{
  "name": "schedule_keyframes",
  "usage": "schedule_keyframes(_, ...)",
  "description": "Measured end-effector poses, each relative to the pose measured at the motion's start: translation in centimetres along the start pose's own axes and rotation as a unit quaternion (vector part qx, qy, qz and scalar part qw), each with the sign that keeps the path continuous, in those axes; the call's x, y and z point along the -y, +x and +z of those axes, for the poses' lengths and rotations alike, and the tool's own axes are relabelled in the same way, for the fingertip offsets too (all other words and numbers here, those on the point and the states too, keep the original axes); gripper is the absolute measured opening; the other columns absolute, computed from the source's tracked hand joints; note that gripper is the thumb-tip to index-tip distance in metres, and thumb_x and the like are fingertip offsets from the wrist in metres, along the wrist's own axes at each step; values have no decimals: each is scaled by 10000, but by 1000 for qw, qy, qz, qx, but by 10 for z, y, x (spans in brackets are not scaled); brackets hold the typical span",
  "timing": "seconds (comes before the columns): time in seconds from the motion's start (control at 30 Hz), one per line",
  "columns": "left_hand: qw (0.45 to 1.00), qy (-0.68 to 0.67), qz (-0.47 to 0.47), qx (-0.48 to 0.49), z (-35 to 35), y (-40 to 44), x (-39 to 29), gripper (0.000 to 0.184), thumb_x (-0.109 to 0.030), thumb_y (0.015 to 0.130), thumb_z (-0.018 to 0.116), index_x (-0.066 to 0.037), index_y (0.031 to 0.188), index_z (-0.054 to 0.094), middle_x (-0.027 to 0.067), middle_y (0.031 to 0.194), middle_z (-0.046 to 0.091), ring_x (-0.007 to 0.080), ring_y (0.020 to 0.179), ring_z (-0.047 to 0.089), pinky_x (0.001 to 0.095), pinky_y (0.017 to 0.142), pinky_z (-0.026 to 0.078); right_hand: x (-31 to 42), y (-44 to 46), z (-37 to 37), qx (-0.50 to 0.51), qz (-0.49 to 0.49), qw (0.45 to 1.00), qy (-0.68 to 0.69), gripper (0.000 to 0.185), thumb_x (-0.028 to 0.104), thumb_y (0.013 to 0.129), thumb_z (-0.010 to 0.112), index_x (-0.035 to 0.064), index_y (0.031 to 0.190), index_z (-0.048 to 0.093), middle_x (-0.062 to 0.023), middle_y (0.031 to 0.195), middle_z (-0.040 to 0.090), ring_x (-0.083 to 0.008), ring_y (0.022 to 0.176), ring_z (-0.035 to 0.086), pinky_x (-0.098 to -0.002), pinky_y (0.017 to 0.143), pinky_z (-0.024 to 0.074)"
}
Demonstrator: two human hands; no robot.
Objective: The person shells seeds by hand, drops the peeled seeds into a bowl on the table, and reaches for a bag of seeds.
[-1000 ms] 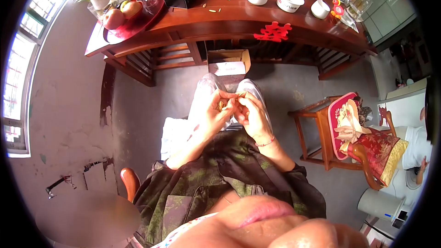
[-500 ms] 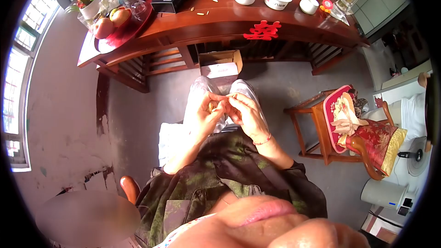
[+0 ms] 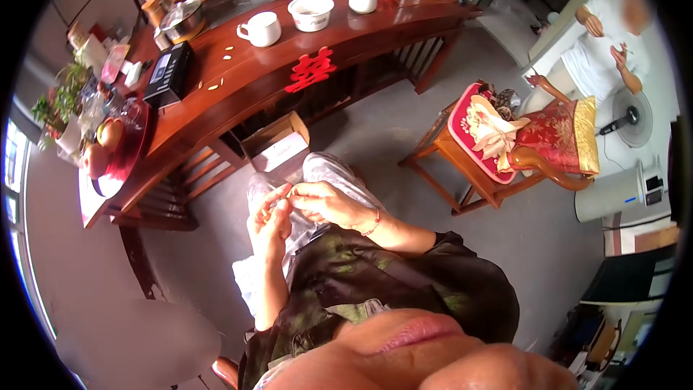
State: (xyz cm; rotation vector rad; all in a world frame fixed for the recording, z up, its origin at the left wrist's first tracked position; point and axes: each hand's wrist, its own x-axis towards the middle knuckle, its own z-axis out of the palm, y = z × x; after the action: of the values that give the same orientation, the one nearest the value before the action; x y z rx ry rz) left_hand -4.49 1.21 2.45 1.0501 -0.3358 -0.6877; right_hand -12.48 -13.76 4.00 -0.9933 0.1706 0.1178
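Above my knees, my left hand (image 3: 270, 222) and my right hand (image 3: 322, 204) meet at the fingertips. The fingers of both are bent and pinched together around something too small to make out. In the left palm, small tan bits are partly hidden by the fingers. A red bracelet (image 3: 372, 222) circles my right wrist. Beyond my knees, an open cardboard box (image 3: 280, 146) with a white panel stands on the floor beside the wooden table (image 3: 238, 79).
The table bears a white mug (image 3: 261, 29), a white bowl (image 3: 311, 14), a white cup (image 3: 363, 0), a black box (image 3: 167, 74) and a fruit tray (image 3: 137, 146). A chair (image 3: 469, 166) stands right. One person sits across the table; another stands at the upper right.
The view has turned right, so the table now slants and both other people show more fully. My hands stay together, with the fingertips still touching.
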Motion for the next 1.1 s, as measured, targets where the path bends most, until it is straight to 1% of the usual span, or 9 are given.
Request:
schedule_keyframes(0.07, 999, -24, -8, 24, -2, -1, 0, 316, -99, 904, 592, 57, 1178, 574, -26, 613, 497, 19, 416, 324, 185, 389, 233, 2, 0, 0, 10, 7, 1000, -19, 139, 176, 978, 507, 64, 937, 578, 90, 609, 381, 2, 485, 301, -182, 427, 233)
schedule_keyframes(0.2, 996, -73, -13, 50, -2, -1, 2, 327, -110, 917, 571, 64, 1193, 566, -9, 607, 493, 34, 409, 329, 183, 388, 243, -1, 1, -8, 64, 51, 995, 55, 142, 186, 984, 502, 82, 934, 584, 92, 610, 381, 6, 461, 292, -172, 397, 217)
schedule_keyframes(0.4, 995, -95, -15, 34, -3, -1, 4, 191, -120, 930, 557, 20, 1057, 583, -7, 642, 480, 35, 432, 334, 178, 396, 265, -1, 0, 0, 69, 53, 995, 50, 152, 187, 992, 488, 63, 1033, 566, 91, 631, 383, 5, 482, 289, -164, 417, 232)
schedule_keyframes(0.5, 995, -84, -15, 45, -3, -2, 0, 164, -124, 936, 551, 7, 1029, 584, -4, 648, 483, 34, 435, 337, 175, 397, 269, -2, 0, 1, 67, 31, 997, 16, 165, 201, 991, 496, 58, 1031, 569, 92, 632, 382, 4, 488, 287, -166, 422, 228)
schedule_keyframes(0.67, 996, -80, -25, 38, -8, -2, 4, 152, -135, 941, 551, 2, 993, 588, -4, 635, 485, 34, 430, 336, 173, 393, 269, 4, -2, 7, 71, 50, 996, 25, 172, 221, 989, 507, 63, 991, 578, 92, 624, 387, 4, 490, 285, -169, 423, 224)
schedule_keyframes(0.73, 992, -120, -17, 41, -6, -3, 5, 171, -181, 948, 559, -12, 961, 579, -32, 617, 471, 6, 407, 306, 160, 379, 223, 4, -3, 10, 64, 59, 996, 36, 173, 224, 988, 510, 68, 972, 581, 92, 621, 388, 4, 489, 285, -169, 421, 223)
schedule_keyframes(0.9, 987, -159, -11, 11, -3, -4, 7, 177, -211, 956, 552, -37, 929, 560, -33, 581, 460, 7, 385, 276, 165, 362, 202, 4, -2, 9, 87, 57, 993, 49, 218, 280, 984, 515, 84, 916, 582, 89, 598, 381, 4, 481, 288, -165, 405, 211)
schedule_keyframes(1.03, 986, -162, -11, -45, -5, -3, 5, 196, -248, 967, 536, -69, 886, 525, -45, 523, 401, 11, 376, 240, 182, 351, 179, 7, -3, 7, 67, 81, 992, 67, 283, 325, 989, 494, 63, 942, 594, 92, 588, 373, 3, 473, 293, -159, 398, 217)
schedule_keyframes(1.1, 985, -172, 3, -22, -4, -3, 2, 206, -256, 970, 529, -77, 868, 515, -52, 505, 369, 16, 375, 225, 187, 349, 170, 5, -1, 4, 32, 84, 988, 122, 338, 341, 997, 464, 32, 986, 602, 91, 582, 366, 1, 460, 298, -150, 390, 227)
